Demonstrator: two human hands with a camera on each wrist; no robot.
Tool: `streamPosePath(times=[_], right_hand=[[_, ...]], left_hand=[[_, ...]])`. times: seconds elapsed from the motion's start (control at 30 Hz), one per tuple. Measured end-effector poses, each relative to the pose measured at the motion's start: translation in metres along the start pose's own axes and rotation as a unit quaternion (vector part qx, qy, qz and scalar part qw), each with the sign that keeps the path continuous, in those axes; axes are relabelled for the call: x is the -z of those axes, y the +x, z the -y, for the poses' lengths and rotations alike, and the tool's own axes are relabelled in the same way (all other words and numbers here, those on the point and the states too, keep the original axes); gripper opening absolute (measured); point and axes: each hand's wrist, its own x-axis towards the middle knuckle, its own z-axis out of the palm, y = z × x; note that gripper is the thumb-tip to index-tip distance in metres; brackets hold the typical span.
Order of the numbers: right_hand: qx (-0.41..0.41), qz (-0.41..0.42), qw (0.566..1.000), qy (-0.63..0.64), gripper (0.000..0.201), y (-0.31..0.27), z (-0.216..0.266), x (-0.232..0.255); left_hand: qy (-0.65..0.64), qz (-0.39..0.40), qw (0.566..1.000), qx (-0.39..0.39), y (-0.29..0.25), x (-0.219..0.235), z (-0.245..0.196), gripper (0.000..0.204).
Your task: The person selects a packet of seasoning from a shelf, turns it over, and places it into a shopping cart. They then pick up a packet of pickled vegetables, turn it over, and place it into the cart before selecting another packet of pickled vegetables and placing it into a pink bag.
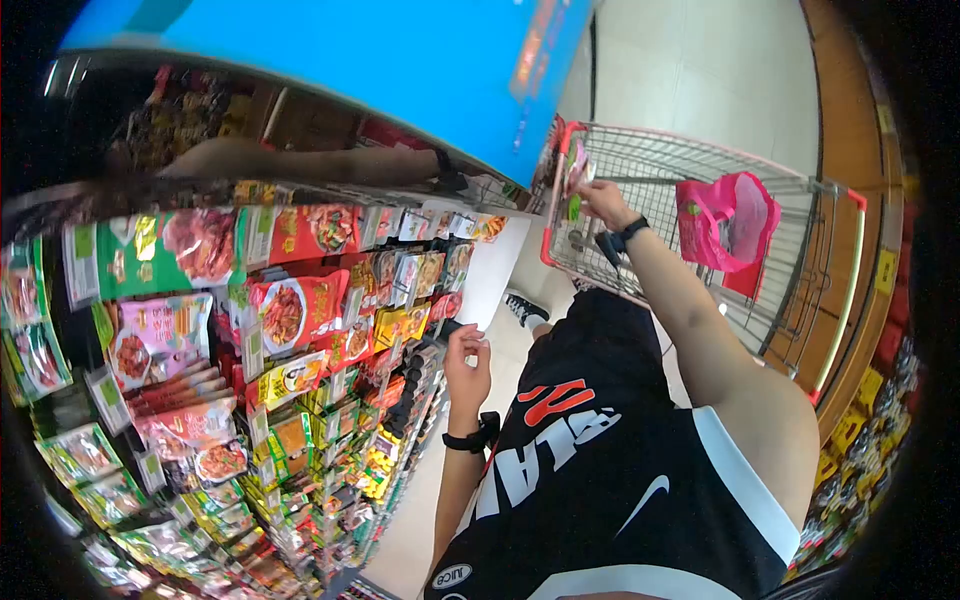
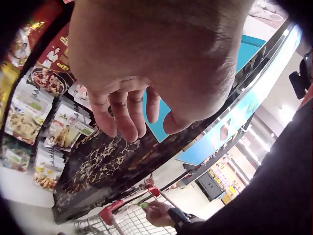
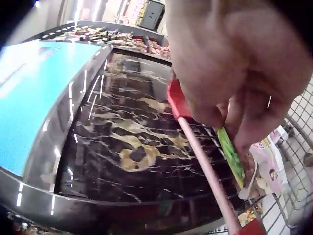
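My right hand (image 1: 608,205) is over the far end of a wire shopping cart (image 1: 735,150) with red corners. Its fingers pinch the green top edge of a food packet (image 3: 266,169), pink and white lower down, which hangs just inside the cart's rim. Most of the packet's upper part is covered by the fingers in the right wrist view. My left hand (image 1: 467,365) hangs loosely curled beside the rack of hanging food pouches (image 1: 300,310), holding nothing. In the left wrist view its fingers (image 2: 120,115) point down with bare space beneath them.
A bright pink bag (image 1: 730,220) stands inside the cart. Dark marbled panelling (image 3: 137,142) runs beside the cart's end, below a blue panel (image 1: 380,80). Another stocked shelf (image 1: 850,460) lines the right side. Pale floor (image 1: 690,60) stretches beyond the cart.
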Motion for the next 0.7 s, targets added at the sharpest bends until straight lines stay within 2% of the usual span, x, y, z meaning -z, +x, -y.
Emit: streamPosePath(times=[0.07,0.13,0.23,0.27,0.3,0.37,0.4,0.43,0.5,0.57,0.6,0.7], right_hand=[[0.025,0.054,0.997,-0.052,0.022,-0.027,0.015,0.008],[0.06,0.117,0.985,-0.108,0.019,-0.069,0.045,-0.001],[0.106,0.228,0.945,-0.21,0.016,-0.127,0.083,-0.028],[0.114,0.264,0.93,-0.229,0.016,-0.153,0.101,-0.043],[0.122,0.295,0.915,-0.246,0.017,-0.179,0.116,-0.062],[0.099,0.424,0.888,-0.148,0.017,-0.217,0.133,-0.096],[0.092,0.462,0.875,-0.113,0.016,-0.234,0.137,-0.111],[0.083,0.497,0.86,-0.079,0.017,-0.25,0.138,-0.127],[0.136,0.54,0.831,-0.016,0.017,-0.276,0.135,-0.161],[0.07,0.558,0.827,0.003,0.019,-0.295,0.144,-0.185],[0.116,0.556,0.823,-0.015,0.023,-0.276,0.119,-0.192],[0.069,0.552,0.831,0.018,0.026,-0.304,0.138,-0.225]], left_hand=[[0.02,-0.016,1.0,-0.013,-0.001,0.0,0.005,0.028],[-0.003,0.01,1.0,-0.006,0.0,-0.002,0.002,0.028],[0.011,0.032,0.999,-0.032,0.002,-0.007,-0.008,0.032],[0.027,0.055,0.997,-0.055,0.005,-0.008,-0.013,0.042],[0.023,0.087,0.995,-0.039,0.006,-0.006,-0.023,0.063],[0.039,0.07,0.991,-0.105,0.01,-0.005,-0.046,0.089],[0.062,0.072,0.988,-0.124,0.012,-0.004,-0.05,0.104],[0.069,0.05,0.985,-0.152,0.011,-0.003,-0.058,0.103],[-0.117,0.08,0.987,-0.071,0.006,-0.007,-0.041,0.093],[-0.124,0.009,0.981,-0.15,-0.001,-0.001,-0.033,0.085],[-0.127,-0.027,0.974,-0.187,-0.003,0.003,-0.03,0.081],[-0.133,-0.02,0.977,-0.163,-0.008,0.02,-0.022,0.068]])
